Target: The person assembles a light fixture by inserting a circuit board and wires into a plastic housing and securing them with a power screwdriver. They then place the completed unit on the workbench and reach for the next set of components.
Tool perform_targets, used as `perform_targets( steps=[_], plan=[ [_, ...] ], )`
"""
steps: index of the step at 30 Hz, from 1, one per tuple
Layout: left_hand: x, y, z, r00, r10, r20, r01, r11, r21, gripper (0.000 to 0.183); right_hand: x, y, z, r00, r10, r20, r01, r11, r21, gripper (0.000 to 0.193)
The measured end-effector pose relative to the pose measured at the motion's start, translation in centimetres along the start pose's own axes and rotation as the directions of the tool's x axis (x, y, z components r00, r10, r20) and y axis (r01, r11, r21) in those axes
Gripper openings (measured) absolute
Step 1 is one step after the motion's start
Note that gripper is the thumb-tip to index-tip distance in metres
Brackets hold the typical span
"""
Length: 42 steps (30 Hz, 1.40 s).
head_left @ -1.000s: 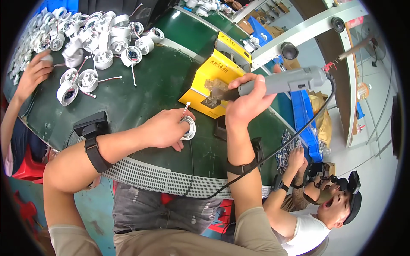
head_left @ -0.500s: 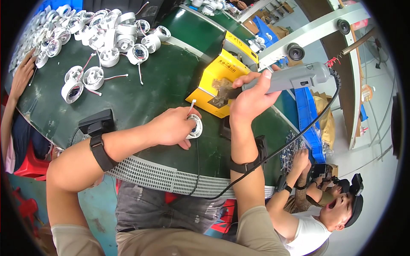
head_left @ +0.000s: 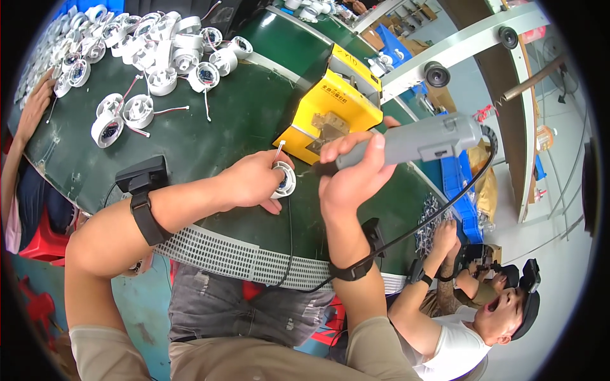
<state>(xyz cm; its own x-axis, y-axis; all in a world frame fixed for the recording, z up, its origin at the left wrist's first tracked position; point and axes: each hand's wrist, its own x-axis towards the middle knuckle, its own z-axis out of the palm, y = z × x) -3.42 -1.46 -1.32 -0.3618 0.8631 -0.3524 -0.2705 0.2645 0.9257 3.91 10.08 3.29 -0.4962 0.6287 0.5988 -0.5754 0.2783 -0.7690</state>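
My left hand (head_left: 251, 182) is closed around a small white round plastic housing (head_left: 290, 184), holding it low over the green table. Dark parts show inside the housing, and a short wire with a white plug (head_left: 280, 145) sticks up from it. My right hand (head_left: 356, 166) grips a grey electric screwdriver (head_left: 429, 140) held nearly level, its dark nose pointing left toward the housing but apart from it. The bit is too blurred to make out. Just beyond the right hand stands a yellow screw feeder (head_left: 340, 89) with a metal block on its front.
Many white housings (head_left: 184, 57) with wires are heaped at the far left, several lying nearer. Another person's hand (head_left: 39, 98) touches the pile. A black cable (head_left: 467, 193) runs from the screwdriver past my right forearm. Co-workers sit at right beside blue bins (head_left: 454, 178). A perforated strip (head_left: 235, 254) edges the table.
My right hand has brought the screwdriver away from the screw feeder, left and nearer to me, toward the housing. The left hand, still holding the housing, has shifted slightly.
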Motion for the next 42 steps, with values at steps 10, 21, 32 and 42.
perform_targets(
  steps=[10, 21, 32, 42],
  plan=[
    [-0.2, 0.4, 0.0, 1.000, -0.008, 0.015, 0.009, 1.000, -0.014, 0.031, -1.8, -0.1, 0.8, 0.996, 0.033, 0.081, -0.037, 0.999, 0.040, 0.042],
    [0.2, 0.1, -0.4, 1.000, -0.015, 0.011, 0.016, 0.997, -0.076, 0.030, 0.0, 0.0, 0.3, 0.989, -0.131, 0.072, 0.129, 0.991, 0.031, 0.045],
    [0.2, 0.0, -0.5, 0.997, -0.033, 0.066, 0.038, 0.997, -0.069, 0.030, 11.4, -0.5, -4.0, 0.960, -0.277, -0.036, 0.258, 0.929, -0.266, 0.046],
    [0.0, 0.1, -0.7, 0.997, 0.007, 0.081, -0.006, 1.000, -0.010, 0.033, 6.4, -2.4, -1.1, 0.979, -0.177, -0.097, 0.176, 0.984, -0.011, 0.036]
  ],
)
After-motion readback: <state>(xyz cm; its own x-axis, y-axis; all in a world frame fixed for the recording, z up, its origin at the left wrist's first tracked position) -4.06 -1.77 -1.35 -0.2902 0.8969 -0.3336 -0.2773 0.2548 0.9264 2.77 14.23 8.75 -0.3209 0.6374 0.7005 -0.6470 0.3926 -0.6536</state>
